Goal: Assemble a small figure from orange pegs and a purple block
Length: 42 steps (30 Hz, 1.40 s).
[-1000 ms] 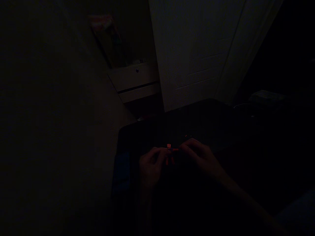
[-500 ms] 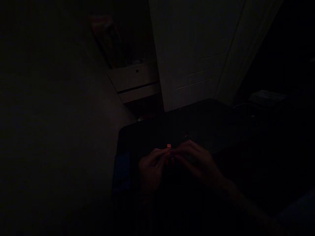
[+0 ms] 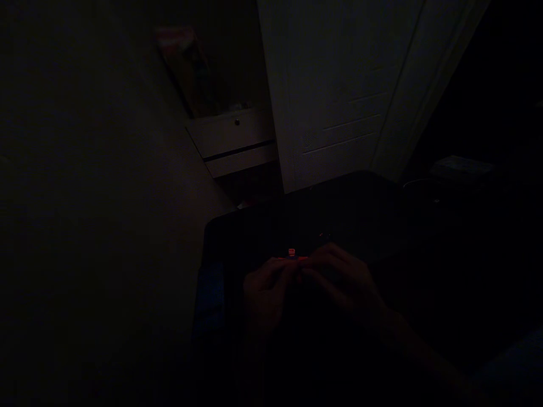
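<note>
The scene is very dark. My left hand (image 3: 265, 285) is closed in a pinch around a small red-lit piece (image 3: 291, 252), whose squarish end, like a USB plug, sticks up above the fingertips. My right hand (image 3: 341, 274) meets it from the right, thumb and fingers pressed together at the same spot. A red glow edges the fingertips of both hands. What lies between the right fingers is hidden and too dark to name. Under the hands is a black table (image 3: 254, 232).
A dark blue flat object (image 3: 211, 297) lies at the table's left edge. Tiny reddish specks (image 3: 324, 234) show beyond my right hand. A pale box-like thing (image 3: 460, 165) sits at the right. Behind are a drawer unit (image 3: 237, 135) and a white door (image 3: 335, 113).
My left hand has shifted slightly right, closer to the right hand. The red glow has spread sideways along the fingertips, and the hands look dimmer. The squarish end has barely moved.
</note>
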Each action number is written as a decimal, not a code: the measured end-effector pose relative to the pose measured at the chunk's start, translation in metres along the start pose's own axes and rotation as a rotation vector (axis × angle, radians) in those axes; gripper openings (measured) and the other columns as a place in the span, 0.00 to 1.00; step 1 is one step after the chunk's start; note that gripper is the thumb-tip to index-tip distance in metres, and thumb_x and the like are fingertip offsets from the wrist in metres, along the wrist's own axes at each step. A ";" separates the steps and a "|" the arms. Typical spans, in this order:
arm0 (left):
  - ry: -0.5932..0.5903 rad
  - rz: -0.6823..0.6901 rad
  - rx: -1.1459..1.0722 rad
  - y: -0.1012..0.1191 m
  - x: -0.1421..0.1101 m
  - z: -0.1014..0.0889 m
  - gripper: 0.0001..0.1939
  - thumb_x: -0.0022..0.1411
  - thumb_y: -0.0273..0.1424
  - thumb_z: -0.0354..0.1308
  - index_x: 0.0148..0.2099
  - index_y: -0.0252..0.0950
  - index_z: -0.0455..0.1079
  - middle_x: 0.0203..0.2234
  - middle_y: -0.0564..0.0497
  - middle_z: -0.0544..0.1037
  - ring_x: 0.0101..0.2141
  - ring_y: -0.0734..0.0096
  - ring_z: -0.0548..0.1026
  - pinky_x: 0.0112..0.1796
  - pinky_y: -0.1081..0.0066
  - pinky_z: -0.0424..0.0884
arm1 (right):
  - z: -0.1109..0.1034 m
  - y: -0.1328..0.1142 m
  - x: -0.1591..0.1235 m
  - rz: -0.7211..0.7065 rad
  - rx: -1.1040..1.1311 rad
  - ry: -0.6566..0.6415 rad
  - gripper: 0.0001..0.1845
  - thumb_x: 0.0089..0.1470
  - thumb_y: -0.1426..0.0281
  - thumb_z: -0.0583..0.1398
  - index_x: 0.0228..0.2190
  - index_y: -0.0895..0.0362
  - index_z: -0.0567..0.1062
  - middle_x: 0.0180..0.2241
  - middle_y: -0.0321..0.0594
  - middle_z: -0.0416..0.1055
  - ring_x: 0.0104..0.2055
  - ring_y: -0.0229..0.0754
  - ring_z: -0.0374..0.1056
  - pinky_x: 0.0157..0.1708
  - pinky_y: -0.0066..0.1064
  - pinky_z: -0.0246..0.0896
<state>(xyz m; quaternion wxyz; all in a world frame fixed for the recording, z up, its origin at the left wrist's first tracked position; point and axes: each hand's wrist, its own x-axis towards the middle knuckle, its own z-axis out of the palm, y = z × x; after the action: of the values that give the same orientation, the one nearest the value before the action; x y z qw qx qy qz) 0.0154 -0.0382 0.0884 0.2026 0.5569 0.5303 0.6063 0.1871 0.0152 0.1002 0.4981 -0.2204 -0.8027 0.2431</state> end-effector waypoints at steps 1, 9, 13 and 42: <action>0.008 -0.018 0.013 0.000 0.000 0.001 0.06 0.65 0.31 0.64 0.37 0.40 0.82 0.30 0.53 0.84 0.31 0.72 0.81 0.36 0.75 0.76 | 0.000 -0.001 0.000 0.007 0.001 0.004 0.08 0.62 0.75 0.64 0.43 0.53 0.79 0.40 0.39 0.77 0.41 0.41 0.75 0.44 0.32 0.72; 0.054 -0.109 0.034 -0.012 -0.001 0.002 0.12 0.67 0.35 0.62 0.32 0.37 0.80 0.25 0.53 0.82 0.27 0.73 0.78 0.32 0.74 0.73 | -0.002 0.001 -0.003 0.049 -0.004 0.021 0.07 0.63 0.75 0.64 0.42 0.52 0.79 0.39 0.39 0.77 0.41 0.41 0.75 0.43 0.33 0.72; 0.050 -0.169 -0.043 -0.016 -0.002 -0.001 0.08 0.64 0.34 0.65 0.35 0.37 0.81 0.28 0.51 0.84 0.29 0.71 0.81 0.33 0.74 0.75 | -0.004 0.004 -0.005 0.070 -0.032 0.036 0.05 0.63 0.74 0.64 0.40 0.53 0.78 0.39 0.38 0.77 0.41 0.41 0.75 0.43 0.32 0.71; -0.009 -0.190 0.117 0.001 0.002 0.006 0.23 0.69 0.46 0.55 0.27 0.36 0.74 0.19 0.53 0.77 0.21 0.73 0.73 0.24 0.75 0.66 | 0.000 0.002 -0.001 0.092 0.007 -0.081 0.09 0.63 0.71 0.64 0.46 0.51 0.80 0.44 0.41 0.78 0.46 0.44 0.76 0.48 0.37 0.72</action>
<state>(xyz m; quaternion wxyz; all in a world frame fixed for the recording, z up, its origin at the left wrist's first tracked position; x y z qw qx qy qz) 0.0202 -0.0342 0.0892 0.2287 0.5179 0.6144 0.5495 0.1873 0.0160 0.0982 0.4544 -0.2454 -0.8102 0.2774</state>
